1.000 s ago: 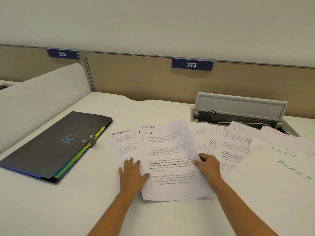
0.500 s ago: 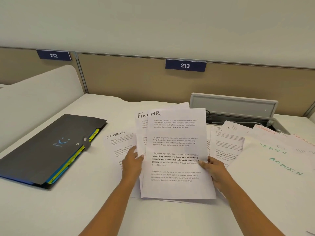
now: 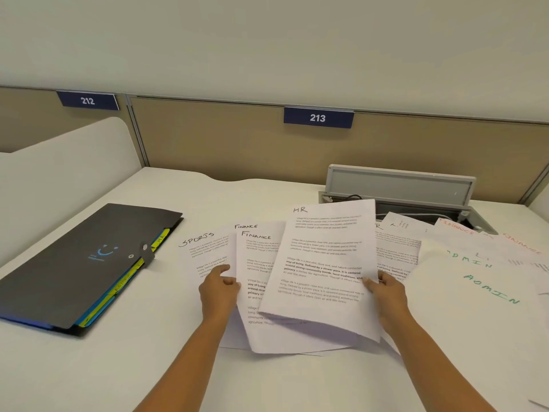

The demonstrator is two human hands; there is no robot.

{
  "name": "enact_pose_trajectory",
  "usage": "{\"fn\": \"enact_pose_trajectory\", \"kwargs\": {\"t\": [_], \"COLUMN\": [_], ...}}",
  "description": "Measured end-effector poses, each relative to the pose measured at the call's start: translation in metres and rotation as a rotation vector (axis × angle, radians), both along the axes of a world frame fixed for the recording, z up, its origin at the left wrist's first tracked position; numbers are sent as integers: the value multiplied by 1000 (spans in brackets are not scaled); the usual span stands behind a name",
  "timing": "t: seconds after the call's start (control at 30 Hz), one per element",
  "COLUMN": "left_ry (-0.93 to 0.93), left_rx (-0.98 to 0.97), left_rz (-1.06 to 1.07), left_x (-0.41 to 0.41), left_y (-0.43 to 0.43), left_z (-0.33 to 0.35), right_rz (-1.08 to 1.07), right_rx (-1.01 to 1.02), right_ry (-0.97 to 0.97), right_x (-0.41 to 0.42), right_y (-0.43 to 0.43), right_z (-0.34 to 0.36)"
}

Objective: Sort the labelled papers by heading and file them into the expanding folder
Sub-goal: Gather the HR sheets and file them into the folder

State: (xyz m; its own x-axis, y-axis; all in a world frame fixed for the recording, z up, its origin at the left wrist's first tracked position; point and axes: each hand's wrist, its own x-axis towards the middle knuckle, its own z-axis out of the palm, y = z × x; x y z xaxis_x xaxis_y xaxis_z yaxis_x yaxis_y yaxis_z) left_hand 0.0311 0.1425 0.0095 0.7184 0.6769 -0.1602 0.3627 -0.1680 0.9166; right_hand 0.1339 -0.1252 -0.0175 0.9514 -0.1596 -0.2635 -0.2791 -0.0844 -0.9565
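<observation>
the right hand [image 3: 386,295] pinches the right edge of the hr sheet [image 3: 323,272], thumb on top, holding it tilted above the desk [image 3: 89,376]. the left hand [image 3: 218,292] pinches the left edge of the finance sheet [image 3: 257,263], which sits partly under the hr sheet. the sports sheet [image 3: 205,251] lies flat just beyond that hand. the expanding folder [image 3: 74,263] lies closed toward the desk's left edge, well apart from both hands. admin sheets [image 3: 481,286] overlap toward the right edge.

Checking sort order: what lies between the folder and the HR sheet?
Head view: the SPORTS sheet, then two FINANCE sheets in the left hand; the right hand holds the HR sheet.
</observation>
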Motion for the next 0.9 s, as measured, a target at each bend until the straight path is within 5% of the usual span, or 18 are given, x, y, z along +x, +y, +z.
{"fn": "enact_pose_trajectory", "kwargs": {"t": [0.43, 0.77, 0.9], "left_ry": [-14, -58, -109], "left_rx": [224, -482, -459], "left_rz": [-156, -240, -255], "left_x": [0, 6, 4], "left_y": [-16, -22, -18], "left_z": [-6, 6, 5], "right_rz": [1, 232, 272], "right_rx": [-19, 122, 34], "right_ry": [17, 73, 11], "right_x": [-6, -31, -36], "right_y": [-3, 19, 21], "right_z": [-1, 15, 17]}}
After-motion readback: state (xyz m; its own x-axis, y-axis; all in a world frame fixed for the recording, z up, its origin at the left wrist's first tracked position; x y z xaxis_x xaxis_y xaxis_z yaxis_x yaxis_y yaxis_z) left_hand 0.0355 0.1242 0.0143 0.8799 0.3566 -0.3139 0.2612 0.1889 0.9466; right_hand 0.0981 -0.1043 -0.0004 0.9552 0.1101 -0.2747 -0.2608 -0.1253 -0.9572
